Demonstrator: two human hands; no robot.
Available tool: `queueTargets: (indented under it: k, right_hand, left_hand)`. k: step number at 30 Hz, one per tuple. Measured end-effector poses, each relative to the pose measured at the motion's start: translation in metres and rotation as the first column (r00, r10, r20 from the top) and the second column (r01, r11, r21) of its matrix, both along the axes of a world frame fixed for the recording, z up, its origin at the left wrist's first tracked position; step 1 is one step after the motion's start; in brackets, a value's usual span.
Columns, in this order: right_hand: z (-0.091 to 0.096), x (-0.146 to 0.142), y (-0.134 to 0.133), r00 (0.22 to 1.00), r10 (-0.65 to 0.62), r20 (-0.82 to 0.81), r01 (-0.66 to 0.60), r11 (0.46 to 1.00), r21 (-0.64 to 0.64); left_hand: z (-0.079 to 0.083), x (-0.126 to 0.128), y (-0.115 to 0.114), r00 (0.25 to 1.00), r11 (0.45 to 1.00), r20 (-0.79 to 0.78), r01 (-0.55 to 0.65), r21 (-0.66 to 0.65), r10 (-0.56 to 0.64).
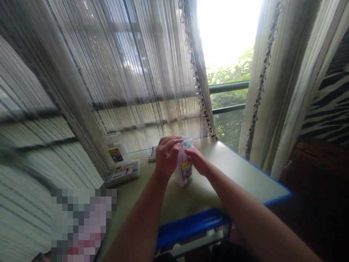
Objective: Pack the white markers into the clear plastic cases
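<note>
A clear plastic container point(180, 178) with a yellow, red and blue label stands upright near the middle of the desk. My left hand point(167, 155) wraps over its upper left side, fingers reaching across the rim. On the other side, my right hand point(198, 160) grips the upper right edge, with its thumb near the top. Something pale and greenish shows inside near the rim, too unclear to name. Partly hidden behind my left hand is a small set of dark-tipped pens or markers point(152, 154).
At the desk's left stand a similar labelled container point(116, 152) and a flat white box point(124, 172) with printed pictures. Sheer curtains point(141, 72) hang along the desk's far edge. The desk point(240, 174) has a blue rim and a blue front bar point(191, 227).
</note>
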State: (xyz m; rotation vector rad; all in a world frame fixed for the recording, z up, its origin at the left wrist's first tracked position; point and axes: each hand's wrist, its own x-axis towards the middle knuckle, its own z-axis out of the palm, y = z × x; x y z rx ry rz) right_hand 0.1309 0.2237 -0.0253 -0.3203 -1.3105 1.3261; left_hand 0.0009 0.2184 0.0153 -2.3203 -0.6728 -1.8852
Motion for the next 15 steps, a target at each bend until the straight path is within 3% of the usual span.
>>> queueTargets:
  k: [9,15]
  right_hand:
    - [-0.0034,0.0067,0.0043,1.0,-0.008,-0.007,0.008,1.0,0.008]
    - [-0.0048,0.0048,0.0046,0.999,-0.044,0.018,0.044,0.999,-0.005]
  left_hand:
    - [-0.0076,0.0065,-0.0002,0.991,0.999,0.131,0.039,0.023,-0.041]
    - [-0.0102,0.0068,-0.0007,0.99,0.999,0.133,0.038,0.024,-0.04]
